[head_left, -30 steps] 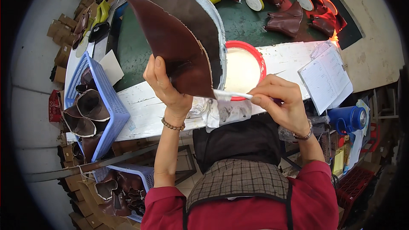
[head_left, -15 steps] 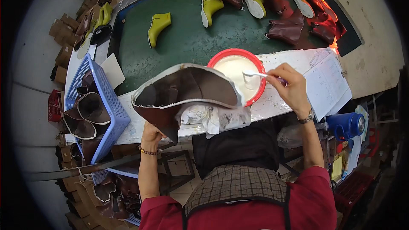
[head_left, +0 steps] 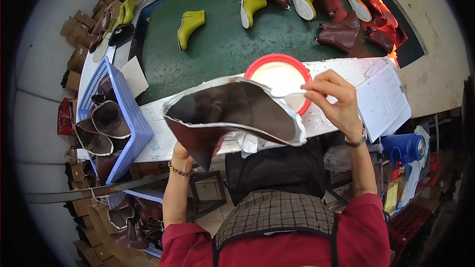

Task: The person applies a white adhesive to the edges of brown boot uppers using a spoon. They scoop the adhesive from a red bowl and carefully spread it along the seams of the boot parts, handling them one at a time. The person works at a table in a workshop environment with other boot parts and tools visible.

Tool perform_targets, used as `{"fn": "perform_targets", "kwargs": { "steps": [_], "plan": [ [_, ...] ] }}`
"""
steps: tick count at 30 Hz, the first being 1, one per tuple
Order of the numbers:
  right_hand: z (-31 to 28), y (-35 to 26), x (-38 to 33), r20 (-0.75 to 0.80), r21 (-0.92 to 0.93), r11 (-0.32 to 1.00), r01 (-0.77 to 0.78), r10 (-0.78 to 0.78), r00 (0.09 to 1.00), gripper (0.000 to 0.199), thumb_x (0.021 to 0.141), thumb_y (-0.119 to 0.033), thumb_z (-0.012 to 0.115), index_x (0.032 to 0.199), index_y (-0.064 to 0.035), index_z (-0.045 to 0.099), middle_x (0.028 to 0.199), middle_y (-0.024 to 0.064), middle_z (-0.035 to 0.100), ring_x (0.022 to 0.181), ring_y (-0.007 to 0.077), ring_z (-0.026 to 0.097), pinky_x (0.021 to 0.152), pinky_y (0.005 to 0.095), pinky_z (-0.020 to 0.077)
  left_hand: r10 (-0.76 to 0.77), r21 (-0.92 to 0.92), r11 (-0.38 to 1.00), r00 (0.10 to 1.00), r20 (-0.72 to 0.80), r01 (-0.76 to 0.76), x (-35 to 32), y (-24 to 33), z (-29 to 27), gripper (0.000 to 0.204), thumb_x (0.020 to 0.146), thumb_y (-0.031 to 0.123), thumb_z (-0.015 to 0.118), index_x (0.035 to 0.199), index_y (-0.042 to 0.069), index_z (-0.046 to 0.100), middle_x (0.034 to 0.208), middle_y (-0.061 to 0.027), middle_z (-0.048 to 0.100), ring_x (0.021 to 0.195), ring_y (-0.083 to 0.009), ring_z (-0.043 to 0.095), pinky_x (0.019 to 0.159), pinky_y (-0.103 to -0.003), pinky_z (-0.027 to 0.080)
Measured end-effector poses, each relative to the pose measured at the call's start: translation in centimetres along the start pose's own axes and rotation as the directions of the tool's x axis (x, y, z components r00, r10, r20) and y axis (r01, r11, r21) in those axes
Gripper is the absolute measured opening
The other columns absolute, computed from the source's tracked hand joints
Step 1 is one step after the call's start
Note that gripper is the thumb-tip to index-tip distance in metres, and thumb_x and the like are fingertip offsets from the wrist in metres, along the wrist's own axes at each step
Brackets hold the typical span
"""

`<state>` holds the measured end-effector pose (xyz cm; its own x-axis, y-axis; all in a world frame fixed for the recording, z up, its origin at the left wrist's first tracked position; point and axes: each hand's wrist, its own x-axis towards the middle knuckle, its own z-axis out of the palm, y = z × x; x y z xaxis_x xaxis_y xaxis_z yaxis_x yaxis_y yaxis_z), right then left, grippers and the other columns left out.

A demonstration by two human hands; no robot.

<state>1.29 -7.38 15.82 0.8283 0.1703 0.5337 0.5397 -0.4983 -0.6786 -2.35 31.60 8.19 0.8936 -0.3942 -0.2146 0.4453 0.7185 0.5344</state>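
Observation:
My left hand (head_left: 184, 152) grips a dark brown leather boot upper (head_left: 247, 111) from below. The upper's wide opening faces up, with a whitish rim all round. Between the thumb and fingers of my right hand (head_left: 338, 100) is a slim white brush (head_left: 293, 94), its working end against or just over the upper's far right edge. Behind the upper stands a red-rimmed bowl (head_left: 308, 69) of creamy white liquid, partly covered by it. A crumpled white cloth (head_left: 247, 144) shows beneath the upper.
Yellow boots (head_left: 190, 27) and brown uppers (head_left: 339, 32) lie across the green work surface (head_left: 163, 69). At left, a blue plastic basket (head_left: 141, 121) holds more uppers. Papers (head_left: 383, 94) and a blue jug (head_left: 398, 147) are at right.
The boot upper has shifted right and tilted, covering more of the cloth. The brush has come out of the bowl to the upper's edge, still in my right hand.

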Motion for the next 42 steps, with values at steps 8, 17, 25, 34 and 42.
{"fn": "perform_targets", "kwargs": {
  "steps": [8, 17, 25, 34, 42],
  "plan": [
    [0.3, -0.6, 4.1, 0.136, -0.018, 0.980, 0.200, -0.196, 0.971, 0.011, 0.085, -0.017, 0.080, 0.095, -0.0126, 0.080, 0.085, -0.0016, 0.068, 0.075, 0.0115, 0.059, 0.074, 0.0293, 0.0367, -0.179, 0.268, 0.943, 0.980, -0.093, 0.197, 0.1, -1.1, -2.5, 0.066, 0.060, -0.014, 0.066, 0.125, -0.010, 0.057, 0.096, -0.0229, 0.068, 0.066, -0.0262, 0.063, 0.049, -0.035, 0.046],
    [1.8, -1.4, 8.1, 0.359, 0.023, 0.924, 0.381, -0.364, 0.859, 0.014, 0.087, -0.028, 0.079, 0.095, -0.0165, 0.080, 0.088, -0.0061, 0.066, 0.062, 0.0098, 0.053, 0.082, 0.0311, 0.0351, -0.485, 0.484, 0.766, 0.875, 0.004, 0.422, 1.8, -0.6, 4.2, 0.064, 0.057, -0.021, 0.050, 0.119, -0.004, 0.055, 0.071, -0.0099, 0.057, 0.045, -0.0117, 0.044, 0.039, -0.028, 0.026],
    [0.8, 1.2, 5.7, 0.137, 0.002, 0.961, 0.278, -0.276, 0.951, 0.016, 0.080, -0.021, 0.083, 0.095, -0.0163, 0.081, 0.088, -0.0033, 0.068, 0.081, 0.0129, 0.061, 0.084, 0.0316, 0.0367, -0.015, -0.034, 0.999, 0.995, 0.102, 0.018, 1.2, -1.0, 0.2, 0.062, 0.076, 0.011, 0.077, 0.134, -0.001, 0.056, 0.115, -0.0223, 0.065, 0.082, -0.0285, 0.066, 0.058, -0.037, 0.051],
    [1.0, 4.3, -0.6, -0.020, 0.239, 0.968, -0.074, 0.081, 0.997, 0.014, 0.092, -0.012, 0.075, 0.101, -0.0008, 0.075, 0.089, 0.0034, 0.066, 0.069, 0.0055, 0.056, 0.057, 0.0243, 0.0449, 0.100, 0.125, 0.982, 0.948, 0.303, -0.144, 3.8, 1.7, 0.8, 0.060, 0.071, 0.007, 0.071, 0.127, -0.008, 0.055, 0.101, -0.0223, 0.060, 0.066, -0.0226, 0.051, 0.042, -0.027, 0.037],
    [4.4, 16.2, -6.4, -0.231, 0.625, 0.630, -0.460, 0.713, 0.662, 0.024, 0.106, -0.021, 0.058, 0.118, -0.0002, 0.058, 0.082, 0.0019, 0.057, 0.047, 0.0032, 0.042, 0.039, 0.0209, 0.0312, 0.281, 0.523, 0.828, 0.957, -0.075, -0.202, 15.6, 3.7, 7.0, 0.051, 0.074, -0.010, 0.063, 0.124, -0.009, 0.056, 0.094, -0.0195, 0.069, 0.070, -0.0293, 0.069, 0.060, -0.038, 0.058]
  ]
}}
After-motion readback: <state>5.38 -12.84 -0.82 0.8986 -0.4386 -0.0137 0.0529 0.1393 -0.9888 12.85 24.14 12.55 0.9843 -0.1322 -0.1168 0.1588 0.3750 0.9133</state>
